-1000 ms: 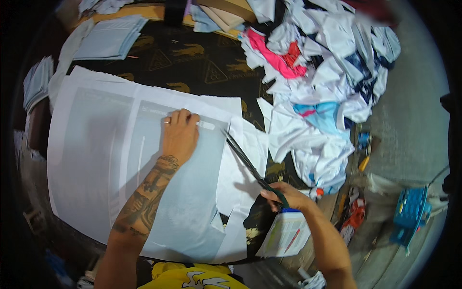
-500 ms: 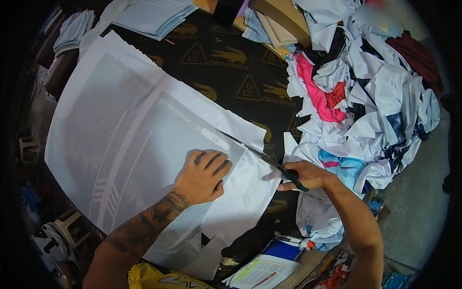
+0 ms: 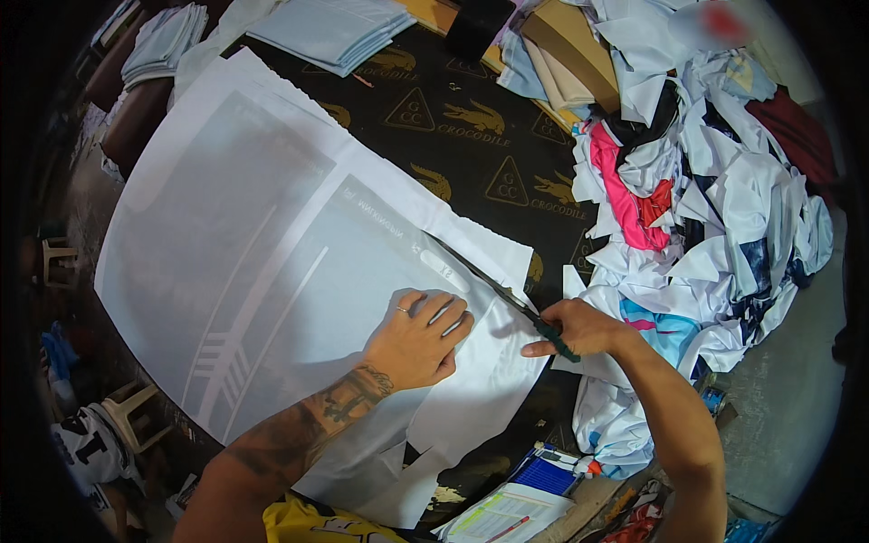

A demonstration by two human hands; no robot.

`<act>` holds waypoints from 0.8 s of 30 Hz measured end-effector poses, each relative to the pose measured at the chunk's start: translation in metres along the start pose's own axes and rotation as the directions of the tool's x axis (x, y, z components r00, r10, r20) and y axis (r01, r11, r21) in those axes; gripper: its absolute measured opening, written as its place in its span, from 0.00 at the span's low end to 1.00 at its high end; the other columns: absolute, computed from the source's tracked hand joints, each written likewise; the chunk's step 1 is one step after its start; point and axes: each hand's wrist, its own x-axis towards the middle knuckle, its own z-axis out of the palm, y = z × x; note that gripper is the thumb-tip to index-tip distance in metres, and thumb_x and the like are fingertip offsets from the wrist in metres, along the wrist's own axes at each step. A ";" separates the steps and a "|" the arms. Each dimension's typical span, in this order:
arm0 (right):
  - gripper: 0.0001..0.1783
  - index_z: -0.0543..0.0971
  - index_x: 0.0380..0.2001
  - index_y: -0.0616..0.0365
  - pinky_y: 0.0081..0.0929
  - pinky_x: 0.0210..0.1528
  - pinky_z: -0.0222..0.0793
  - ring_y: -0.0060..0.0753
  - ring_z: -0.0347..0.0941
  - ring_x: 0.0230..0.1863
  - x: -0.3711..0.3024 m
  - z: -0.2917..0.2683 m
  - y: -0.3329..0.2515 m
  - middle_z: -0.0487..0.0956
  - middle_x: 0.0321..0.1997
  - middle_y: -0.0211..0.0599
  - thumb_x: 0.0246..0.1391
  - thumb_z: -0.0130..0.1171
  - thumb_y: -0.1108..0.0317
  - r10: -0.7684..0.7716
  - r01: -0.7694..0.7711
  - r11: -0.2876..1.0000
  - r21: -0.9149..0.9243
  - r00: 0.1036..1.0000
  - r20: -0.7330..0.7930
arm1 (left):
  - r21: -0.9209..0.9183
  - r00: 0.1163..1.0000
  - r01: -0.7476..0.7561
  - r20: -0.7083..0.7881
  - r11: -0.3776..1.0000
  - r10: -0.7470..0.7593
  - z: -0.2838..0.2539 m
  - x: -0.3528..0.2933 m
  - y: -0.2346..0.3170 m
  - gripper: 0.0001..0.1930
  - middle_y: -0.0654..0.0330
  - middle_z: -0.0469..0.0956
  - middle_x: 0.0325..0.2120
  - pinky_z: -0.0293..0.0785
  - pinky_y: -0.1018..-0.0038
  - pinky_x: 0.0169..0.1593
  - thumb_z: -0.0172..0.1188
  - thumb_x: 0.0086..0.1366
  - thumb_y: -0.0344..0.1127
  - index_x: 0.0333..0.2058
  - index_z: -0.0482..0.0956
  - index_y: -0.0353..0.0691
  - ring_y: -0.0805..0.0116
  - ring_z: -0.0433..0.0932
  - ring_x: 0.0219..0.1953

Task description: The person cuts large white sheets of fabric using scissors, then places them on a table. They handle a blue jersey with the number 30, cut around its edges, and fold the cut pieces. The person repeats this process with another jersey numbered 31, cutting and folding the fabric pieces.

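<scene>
A large sheet of thin white fabric (image 3: 489,244) printed with pale grey panels (image 3: 262,181) lies across the dark table. My left hand (image 3: 421,335) rests palm down on the right-hand printed panel, fingers slightly spread, beside a small white oval label mark (image 3: 444,270). Closed around the handles of dark scissors (image 3: 507,299) is my right hand (image 3: 579,328), just past the sheet's right edge. The long blades lie over the fabric along the printed panel's upper right border, pointing up and left. How far the blades are apart I cannot tell.
A big heap of white and coloured fabric scraps (image 3: 724,217) fills the right side. Folded light-blue fabric (image 3: 330,32) and a cardboard piece (image 3: 570,50) lie at the far edge. Papers with a red pen (image 3: 507,514) sit near the front, and a beige stool (image 3: 136,416) stands left below.
My right hand and the scissors have moved left and up relative to the sheet, along the printed border. My left hand stays on about the same spot. The whole view has shifted.
</scene>
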 end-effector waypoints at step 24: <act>0.43 0.83 0.26 0.61 0.39 0.40 0.73 0.39 0.80 0.32 0.080 -0.060 -0.151 0.80 0.24 0.38 0.44 0.74 0.24 0.011 -0.007 0.998 0.061 0.998 -0.068 | -0.349 0.969 0.152 -0.130 0.925 -0.209 -0.099 -0.031 -0.109 0.21 0.56 0.81 0.48 0.68 0.49 0.63 0.68 0.54 0.31 0.49 0.82 0.41 0.53 0.77 0.58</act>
